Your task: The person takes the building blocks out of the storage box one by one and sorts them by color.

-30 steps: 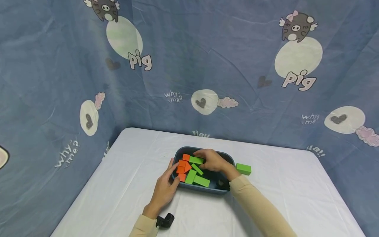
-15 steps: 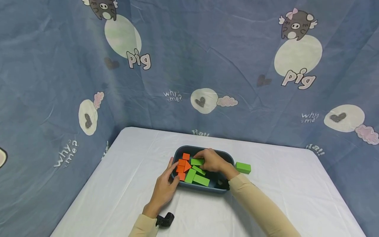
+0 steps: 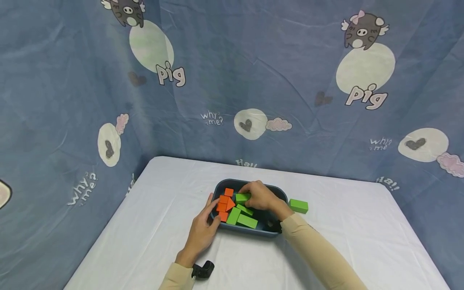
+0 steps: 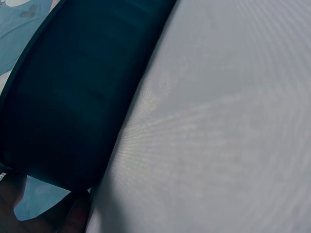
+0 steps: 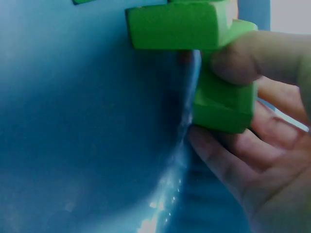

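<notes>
A dark blue bin (image 3: pixel 246 231) stands on the white table, with orange blocks (image 3: pixel 222 207) gathered at its left end. My left hand (image 3: pixel 202 229) rests against that end, fingers spread and fairly straight, thumb and index tips at the rim. In the left wrist view, fingers (image 4: pixel 77 213) touch the bin's outer wall (image 4: pixel 73 97). Inside the bin, my right hand (image 3: pixel 260 196) pinches a green rectangular block (image 5: pixel 223 107) between thumb and fingers. A thinner green block (image 5: pixel 172 26) lies right beside it. Two more green blocks (image 3: pixel 247 221) lie near the front wall.
Outside the bin, a green block (image 3: pixel 299 206) lies on the table by its right end. Under the right forearm, a dark object (image 3: pixel 274 225) shows at the bin's front right. A blue patterned curtain (image 3: pixel 308 80) rises behind the white table (image 3: pixel 174 177).
My right hand has shifted the pinched green block slightly right, away from the orange blocks. The thin green block beside it has moved a little and turned. My left hand stays in place.
</notes>
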A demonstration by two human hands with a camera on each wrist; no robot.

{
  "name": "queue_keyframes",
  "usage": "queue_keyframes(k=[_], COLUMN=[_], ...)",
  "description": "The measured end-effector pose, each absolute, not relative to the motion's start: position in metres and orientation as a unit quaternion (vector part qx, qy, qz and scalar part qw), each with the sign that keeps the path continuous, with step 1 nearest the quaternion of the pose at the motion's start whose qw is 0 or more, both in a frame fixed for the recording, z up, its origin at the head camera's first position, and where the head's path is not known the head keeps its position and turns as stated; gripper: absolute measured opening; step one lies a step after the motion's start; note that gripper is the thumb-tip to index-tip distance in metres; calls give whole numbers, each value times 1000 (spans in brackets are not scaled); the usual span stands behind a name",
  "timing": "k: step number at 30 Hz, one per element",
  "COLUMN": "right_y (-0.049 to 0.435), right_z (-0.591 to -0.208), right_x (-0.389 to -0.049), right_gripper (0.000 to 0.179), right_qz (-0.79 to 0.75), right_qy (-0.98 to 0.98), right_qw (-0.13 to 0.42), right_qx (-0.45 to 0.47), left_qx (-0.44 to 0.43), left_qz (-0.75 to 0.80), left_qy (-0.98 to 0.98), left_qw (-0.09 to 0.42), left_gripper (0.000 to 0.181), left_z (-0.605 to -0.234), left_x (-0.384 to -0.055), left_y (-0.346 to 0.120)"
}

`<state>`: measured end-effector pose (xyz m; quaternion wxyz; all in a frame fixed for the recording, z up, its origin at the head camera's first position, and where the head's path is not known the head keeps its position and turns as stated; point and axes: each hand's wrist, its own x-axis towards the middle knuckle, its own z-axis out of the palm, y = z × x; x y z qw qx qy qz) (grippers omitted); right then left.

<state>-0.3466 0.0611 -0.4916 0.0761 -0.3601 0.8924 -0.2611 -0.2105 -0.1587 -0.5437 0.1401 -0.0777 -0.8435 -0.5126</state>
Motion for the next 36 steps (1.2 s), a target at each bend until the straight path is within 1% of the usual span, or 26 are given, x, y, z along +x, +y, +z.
queue_keyframes(k=[6, 13, 18, 29, 36], right_y=[68, 79, 87, 110, 138], right_z=[-480, -460, -449, -436, -426], right_x=[-343, -341, -340, -337, -335], right_gripper=[40, 39, 39, 38, 39], right_qz=[-283, -297, -314, -332, -381], right_qy=[888, 882, 879, 884, 881], right_qw=[73, 28, 12, 13, 20], right_qx=[-356, -364, -359, -329, -279], left_qx=[-82, -85, -81, -64, -55], left_qz=[-507, -507, -507, -510, -505], left_qy=[-846, -844, -844, -844, -848], left_qw=[144, 152, 158, 155, 154], left_gripper=[55, 53, 53, 53, 54], left_z=[-541, -541, -544, -545, -542], left_x=[-210, -211, -210, -206, -205], left_y=[-155, -155, -155, -152, -151])
